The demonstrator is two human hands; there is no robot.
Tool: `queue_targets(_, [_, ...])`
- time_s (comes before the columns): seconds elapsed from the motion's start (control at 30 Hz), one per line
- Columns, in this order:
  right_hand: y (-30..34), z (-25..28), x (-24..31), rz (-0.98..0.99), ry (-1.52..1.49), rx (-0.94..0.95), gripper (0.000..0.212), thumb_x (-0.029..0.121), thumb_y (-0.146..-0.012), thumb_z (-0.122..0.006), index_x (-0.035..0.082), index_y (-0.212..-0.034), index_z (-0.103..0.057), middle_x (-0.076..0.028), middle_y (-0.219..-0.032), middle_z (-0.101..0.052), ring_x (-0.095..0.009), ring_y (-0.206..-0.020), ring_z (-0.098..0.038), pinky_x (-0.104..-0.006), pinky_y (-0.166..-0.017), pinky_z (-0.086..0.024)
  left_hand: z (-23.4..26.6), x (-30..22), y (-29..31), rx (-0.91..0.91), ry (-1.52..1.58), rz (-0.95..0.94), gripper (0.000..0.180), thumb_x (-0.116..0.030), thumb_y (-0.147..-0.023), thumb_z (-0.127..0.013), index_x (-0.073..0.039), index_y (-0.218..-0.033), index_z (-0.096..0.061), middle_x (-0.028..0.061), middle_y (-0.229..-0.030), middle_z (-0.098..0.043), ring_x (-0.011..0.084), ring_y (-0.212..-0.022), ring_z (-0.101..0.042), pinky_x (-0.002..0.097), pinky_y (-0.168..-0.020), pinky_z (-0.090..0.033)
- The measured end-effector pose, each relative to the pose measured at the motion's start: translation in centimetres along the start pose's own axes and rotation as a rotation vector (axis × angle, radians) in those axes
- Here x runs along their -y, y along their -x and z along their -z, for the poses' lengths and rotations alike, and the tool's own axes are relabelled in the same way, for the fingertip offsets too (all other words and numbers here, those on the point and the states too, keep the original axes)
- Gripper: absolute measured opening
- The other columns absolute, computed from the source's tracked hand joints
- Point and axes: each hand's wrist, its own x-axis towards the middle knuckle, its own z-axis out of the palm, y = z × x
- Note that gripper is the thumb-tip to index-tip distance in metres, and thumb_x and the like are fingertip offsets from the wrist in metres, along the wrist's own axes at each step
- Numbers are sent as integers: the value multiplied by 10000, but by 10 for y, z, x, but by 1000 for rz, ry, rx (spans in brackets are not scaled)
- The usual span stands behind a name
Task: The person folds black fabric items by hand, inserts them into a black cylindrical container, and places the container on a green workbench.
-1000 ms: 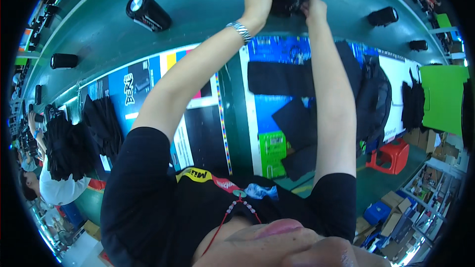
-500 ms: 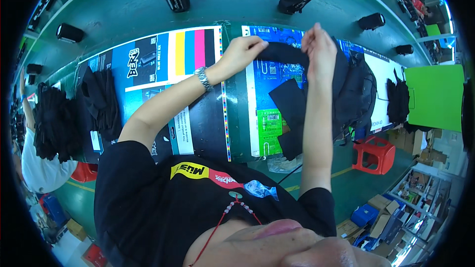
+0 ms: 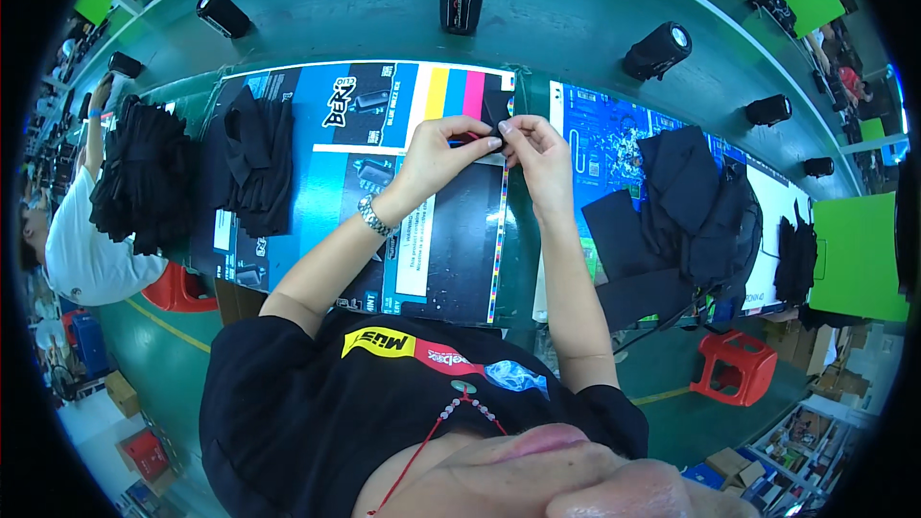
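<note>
Both hands meet over the middle of the bench. My left hand point(image 3: 436, 155), with a metal watch on its wrist, pinches a small piece of black fabric point(image 3: 496, 107) by its edge. The fingers of my right hand point(image 3: 545, 165) close on the same fabric from the other side. Part of the fabric stands up beyond the fingertips; the rest is hidden by them. To the right lies a loose heap of black fabric pieces point(image 3: 662, 173). Two stacks of black fabric, a nearer one point(image 3: 257, 158) and one farther out point(image 3: 142, 173), lie to the left.
Printed sheets point(image 3: 436, 259) cover the green bench. Several black cylinders, one point(image 3: 461, 0) straight ahead, stand along the back. A small black fabric bundle point(image 3: 794, 254) lies beside a green panel point(image 3: 859, 259). A red stool point(image 3: 734, 369) stands at right; a person in white point(image 3: 96, 235) sits at left.
The black fabric, earlier stretched out between my separated hands, is now gathered between them. My hands have come together, and the view has shifted so the bench things appear farther right.
</note>
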Motion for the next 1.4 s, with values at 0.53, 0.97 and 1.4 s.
queue_targets(0.53, [7, 10, -14, -180, -339, 210, 86, 99, -834, -694, 51, -825, -623, -27, -722, -629, -78, -671, -583, -207, -650, -448, 15, 20, 9, 117, 610, 244, 134, -147, -856, -673, -35, -929, -683, 33, -928, -666, 81, -880, -596, 201, -816, -446])
queue_targets(0.97, [4, 8, -26, -254, -872, 164, 225, 157, -934, -503, 18, -1099, -566, -131, -1107, -608, -241, -1083, -569, -421, -978, -436, 12, 32, 5, 98, 1129, 414, 215, -270, -916, -612, -70, -993, -617, 29, -937, -608, 136, -905, -549, 303, -842, -447])
queue_targets(1.4, [4, 3, -16, -73, -582, 167, 455, 44, -773, -553, 4, -1215, -451, -121, -1155, -511, -232, -1095, -508, -348, -975, -404, 6, 27, 9, 64, 641, 132, 198, 38, -815, -578, -25, -997, -533, 40, -1000, -549, 109, -998, -532, 252, -901, -424])
